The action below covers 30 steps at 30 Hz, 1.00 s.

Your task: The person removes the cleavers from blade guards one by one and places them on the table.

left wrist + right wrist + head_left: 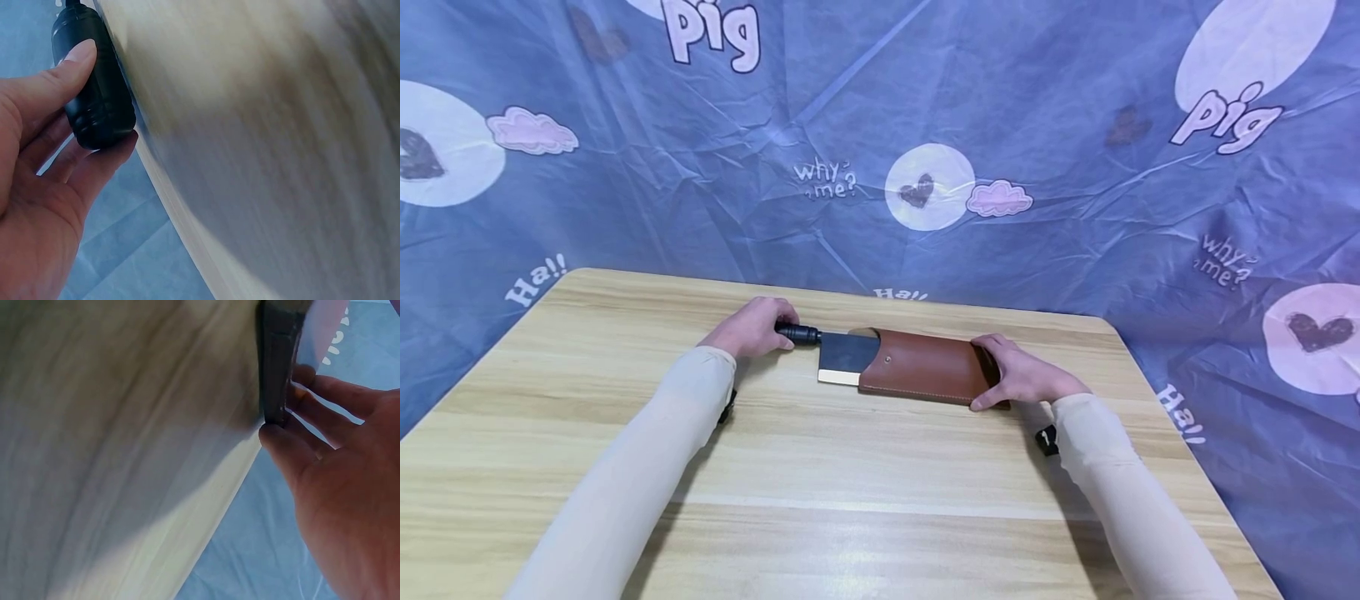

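Left hand [752, 327]: grips the cleaver's black handle [806, 335], thumb along one side and fingers round the other.
Cleaver [838, 354]: lies on the desk [850, 475], its handle at 3 o'clock from the left hand's middle, its dark blade [852, 350] farther out between 3 and 4 o'clock.
Blade: partly inside the sheath, the rest bare between handle and sheath mouth; a bright strip runs along the edge at 6 o'clock.
Sheath [932, 367]: brown, with a small metal stud [887, 360] near its mouth; at 9 o'clock from the right hand.
Right hand [1028, 375]: holds the sheath's 3 o'clock end, thumb at the near edge, fingers at the far one.
Sleeves [636, 475]: pale, reaching in from 7 and 5 o'clock.
Cloth [865, 92]: blue, printed, at 12 o'clock beyond the desk.
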Each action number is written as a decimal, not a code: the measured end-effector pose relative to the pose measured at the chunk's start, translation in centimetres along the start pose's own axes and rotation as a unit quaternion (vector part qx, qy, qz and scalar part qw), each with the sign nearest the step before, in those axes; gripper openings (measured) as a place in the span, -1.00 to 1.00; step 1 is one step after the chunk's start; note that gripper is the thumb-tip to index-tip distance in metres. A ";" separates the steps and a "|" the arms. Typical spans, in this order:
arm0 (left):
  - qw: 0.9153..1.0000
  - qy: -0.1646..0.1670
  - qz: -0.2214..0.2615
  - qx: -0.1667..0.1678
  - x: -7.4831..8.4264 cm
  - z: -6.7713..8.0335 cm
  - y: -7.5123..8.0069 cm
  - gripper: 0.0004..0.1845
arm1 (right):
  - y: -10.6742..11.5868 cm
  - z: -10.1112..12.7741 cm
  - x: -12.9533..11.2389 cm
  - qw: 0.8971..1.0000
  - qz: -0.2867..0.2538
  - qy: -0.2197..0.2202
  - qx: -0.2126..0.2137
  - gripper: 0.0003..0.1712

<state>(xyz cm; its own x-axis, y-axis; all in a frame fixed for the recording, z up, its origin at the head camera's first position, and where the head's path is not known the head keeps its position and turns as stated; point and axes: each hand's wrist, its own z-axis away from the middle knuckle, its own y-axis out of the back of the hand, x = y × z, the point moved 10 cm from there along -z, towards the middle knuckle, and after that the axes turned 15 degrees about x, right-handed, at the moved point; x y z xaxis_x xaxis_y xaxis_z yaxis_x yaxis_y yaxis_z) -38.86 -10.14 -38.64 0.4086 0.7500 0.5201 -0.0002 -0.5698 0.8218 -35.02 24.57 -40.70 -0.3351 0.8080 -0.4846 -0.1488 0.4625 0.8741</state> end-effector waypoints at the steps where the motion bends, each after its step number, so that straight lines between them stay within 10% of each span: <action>1: 1.000 0.000 0.000 -0.001 0.0 0.0 0.0 -0.62 | 0.0 0.0 0.0 1.000 0.001 0.001 0.000 0.34; 30: 1.000 0.001 0.007 0.007 -0.9 0.3 0.6 -0.63 | 0.8 0.4 0.6 1.000 0.016 0.006 0.009 0.33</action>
<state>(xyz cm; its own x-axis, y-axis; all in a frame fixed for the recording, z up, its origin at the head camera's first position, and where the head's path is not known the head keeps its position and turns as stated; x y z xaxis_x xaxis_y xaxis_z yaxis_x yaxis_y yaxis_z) -38.92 -11.31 -38.70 0.4063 0.7424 0.5326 0.0067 -0.5853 0.8108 -34.92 25.57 -40.28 -0.3513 0.8183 -0.4549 -0.1203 0.4424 0.8887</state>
